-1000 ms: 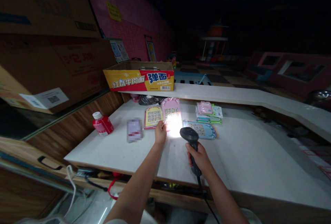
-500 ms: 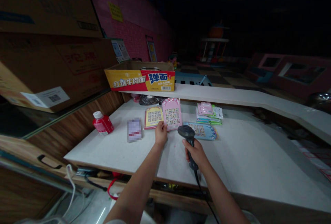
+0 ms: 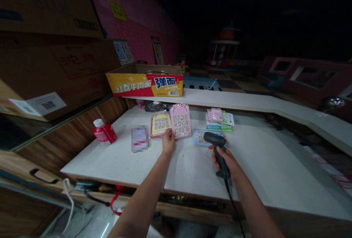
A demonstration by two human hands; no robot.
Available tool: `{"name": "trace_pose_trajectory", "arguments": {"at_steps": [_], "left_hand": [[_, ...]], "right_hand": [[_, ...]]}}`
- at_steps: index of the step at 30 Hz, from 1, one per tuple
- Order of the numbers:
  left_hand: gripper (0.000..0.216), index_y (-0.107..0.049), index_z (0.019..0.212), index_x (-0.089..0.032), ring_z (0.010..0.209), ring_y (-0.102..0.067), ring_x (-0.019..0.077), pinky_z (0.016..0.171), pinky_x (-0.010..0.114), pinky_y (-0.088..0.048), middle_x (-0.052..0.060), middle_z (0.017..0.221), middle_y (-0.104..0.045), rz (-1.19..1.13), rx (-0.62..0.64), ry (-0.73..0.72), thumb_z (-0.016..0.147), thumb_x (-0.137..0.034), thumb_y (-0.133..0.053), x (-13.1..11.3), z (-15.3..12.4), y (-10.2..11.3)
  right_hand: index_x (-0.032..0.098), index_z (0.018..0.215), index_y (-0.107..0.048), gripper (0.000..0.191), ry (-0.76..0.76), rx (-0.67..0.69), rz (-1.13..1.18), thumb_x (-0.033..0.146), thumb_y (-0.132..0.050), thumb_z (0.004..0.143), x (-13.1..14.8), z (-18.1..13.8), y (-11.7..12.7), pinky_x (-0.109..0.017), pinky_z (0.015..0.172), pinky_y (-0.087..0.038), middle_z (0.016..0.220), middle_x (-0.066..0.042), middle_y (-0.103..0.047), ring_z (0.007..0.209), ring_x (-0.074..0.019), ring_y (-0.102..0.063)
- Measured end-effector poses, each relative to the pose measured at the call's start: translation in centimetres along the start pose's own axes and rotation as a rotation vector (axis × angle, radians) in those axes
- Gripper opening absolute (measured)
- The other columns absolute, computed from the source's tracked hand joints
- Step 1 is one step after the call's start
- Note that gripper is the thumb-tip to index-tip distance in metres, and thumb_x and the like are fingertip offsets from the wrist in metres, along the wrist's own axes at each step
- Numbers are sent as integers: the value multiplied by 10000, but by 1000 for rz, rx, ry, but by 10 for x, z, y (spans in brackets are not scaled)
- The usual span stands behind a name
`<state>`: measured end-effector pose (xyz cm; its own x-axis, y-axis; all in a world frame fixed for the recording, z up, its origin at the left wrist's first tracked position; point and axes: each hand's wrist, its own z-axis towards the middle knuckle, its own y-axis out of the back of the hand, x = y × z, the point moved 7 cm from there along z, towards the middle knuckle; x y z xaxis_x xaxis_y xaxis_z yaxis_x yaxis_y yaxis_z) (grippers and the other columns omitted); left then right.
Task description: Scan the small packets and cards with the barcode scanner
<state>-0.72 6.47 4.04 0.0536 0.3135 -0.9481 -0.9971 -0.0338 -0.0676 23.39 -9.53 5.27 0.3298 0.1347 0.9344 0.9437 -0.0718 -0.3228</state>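
My left hand [image 3: 168,141] pinches the lower left corner of a pink sticker pack [image 3: 180,120], which is tilted up off the white counter [image 3: 189,172]. Just left of it lies a yellow sticker pack [image 3: 161,123] with a red edge beneath. In my right hand [image 3: 227,157] is a black barcode scanner [image 3: 217,142], gripped by its handle, its cable running down toward me. Under the scanner head, partly covered, a blue sticker pack [image 3: 200,137] lies flat. Behind that sits a stack of green and pink packs [image 3: 219,120].
On the left stand a red bottle [image 3: 104,132] and a blurred-out pale pack [image 3: 139,138]. A noodle carton [image 3: 145,83] rests on the raised ledge [image 3: 247,100] at the back. Large cardboard boxes [image 3: 55,69] are piled at the left. An open drawer [image 3: 192,208] lies below the counter.
My right hand has carried the scanner to the right, away from the pink pack and over the blue one. My left hand keeps its hold; the view has shifted slightly.
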Motion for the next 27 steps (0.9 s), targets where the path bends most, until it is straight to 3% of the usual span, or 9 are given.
{"name": "trace_pose_trajectory", "arguments": {"at_steps": [3, 9, 14, 17, 20, 23, 25, 27], "left_hand": [[389, -607, 930, -161, 747, -653, 205, 648, 313, -520, 70, 841, -696, -67, -6, 33, 724, -484, -680, 0, 0, -1], [488, -689, 990, -133, 952, -659, 240, 905, 383, -486, 104, 998, -725, -96, -5, -29, 679, -506, -744, -11, -2, 3], [501, -703, 987, -124, 854, -653, 212, 804, 331, -500, 92, 948, -731, -67, 56, 9, 708, -541, -708, -20, 2, -7], [483, -716, 950, -125, 773, -636, 195, 719, 303, -493, 79, 879, -732, -5, 183, 67, 715, -546, -685, -22, 9, -29], [452, -727, 919, -127, 752, -635, 196, 701, 301, -487, 84, 850, -734, 46, 389, 124, 711, -525, -686, -20, 16, -63], [372, -731, 889, -130, 741, -629, 189, 702, 302, -486, 82, 818, -728, 118, 549, 99, 756, -469, -653, -19, 22, -97], [301, -730, 892, -135, 724, -616, 178, 704, 305, -491, 73, 792, -713, 230, 584, 37, 798, -394, -611, -19, 27, -112], [243, -726, 943, -148, 765, -612, 177, 759, 322, -498, 72, 844, -697, 408, 516, -83, 812, -298, -587, -25, 31, -117]], "right_hand": [[188, 999, -613, 521, 14, 29, 162, 621, -695, 721, -6, 2, 21, -180, 326, -357, 563, 43, -567, 357, -73, -442], [195, 985, -620, 390, 67, 124, 416, 540, -651, 805, -10, 5, 36, -161, 345, -337, 570, 52, -509, 368, -56, -388], [187, 1016, -618, 372, 127, 181, 526, 511, -634, 833, -2, 1, 34, -148, 346, -325, 571, 60, -493, 367, -47, -355], [184, 1028, -614, 368, 141, 205, 551, 503, -624, 845, 0, 0, 33, -151, 340, -324, 572, 61, -490, 364, -50, -342], [178, 1023, -613, 379, 133, 235, 555, 510, -625, 841, -1, 2, 33, -156, 332, -321, 566, 62, -482, 362, -53, -330], [184, 1007, -609, 363, 128, 252, 555, 510, -613, 848, -2, 4, 33, -158, 326, -321, 571, 62, -482, 361, -56, -327], [193, 996, -605, 340, 127, 249, 554, 504, -599, 860, -3, 6, 34, -160, 326, -324, 577, 61, -488, 363, -59, -333], [192, 994, -605, 338, 117, 240, 547, 502, -599, 861, -4, 7, 35, -163, 331, -330, 579, 58, -494, 367, -62, -345]]}}
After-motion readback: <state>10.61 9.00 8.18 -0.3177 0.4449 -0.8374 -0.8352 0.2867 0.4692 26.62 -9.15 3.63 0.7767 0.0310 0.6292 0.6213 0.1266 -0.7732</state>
